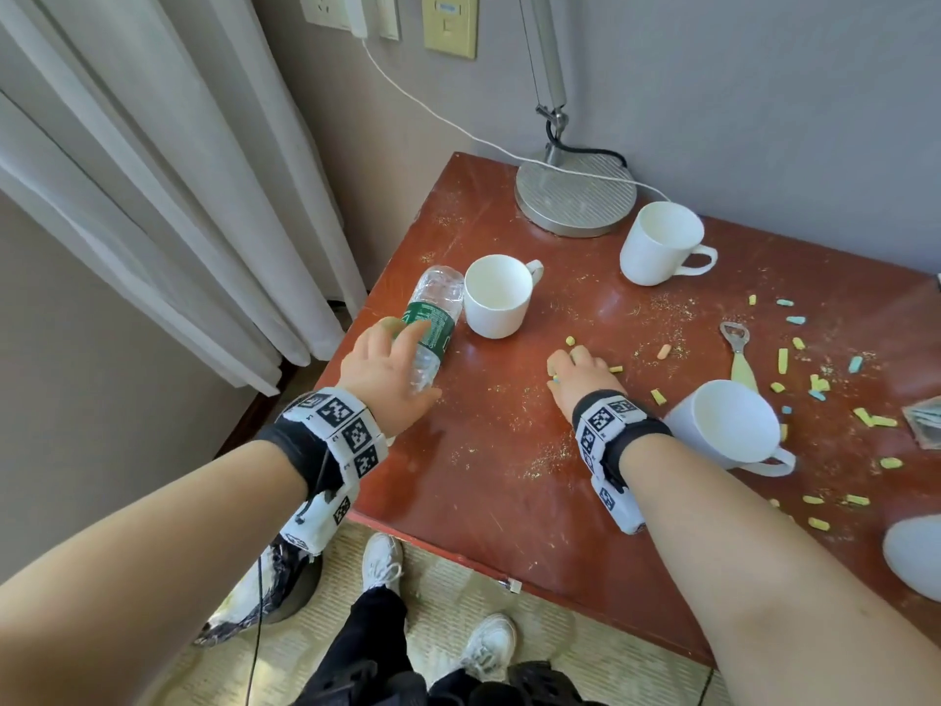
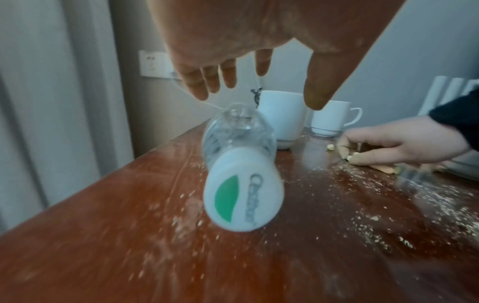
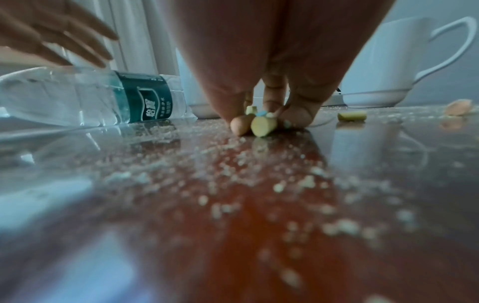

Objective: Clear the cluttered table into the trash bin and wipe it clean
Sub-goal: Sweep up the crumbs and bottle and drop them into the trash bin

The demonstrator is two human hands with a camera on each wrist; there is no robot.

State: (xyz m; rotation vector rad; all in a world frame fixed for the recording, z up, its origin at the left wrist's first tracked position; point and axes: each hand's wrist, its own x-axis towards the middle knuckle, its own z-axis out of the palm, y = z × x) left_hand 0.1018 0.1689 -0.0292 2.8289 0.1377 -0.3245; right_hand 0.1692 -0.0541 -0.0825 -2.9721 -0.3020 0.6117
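Observation:
A clear plastic water bottle (image 1: 435,318) with a green label lies on its side near the left edge of the red-brown table (image 1: 483,501), its white cap (image 2: 241,194) towards me. My left hand (image 1: 407,359) hovers just over it, fingers straight and spread (image 2: 207,82); I cannot tell if they touch it. My right hand (image 1: 570,366) is down on the table's middle, fingertips bunched and pinching several small yellow, orange and blue snack pieces (image 3: 263,126). Fine crumbs (image 1: 550,450) are scattered over the tabletop.
Three white mugs (image 1: 496,295) (image 1: 659,244) (image 1: 723,422) stand on the table, with a lamp base (image 1: 575,196) at the back. A bottle opener (image 1: 738,349) and more coloured pieces (image 1: 814,384) lie to the right. A lined bin (image 1: 275,588) stands on the floor at lower left.

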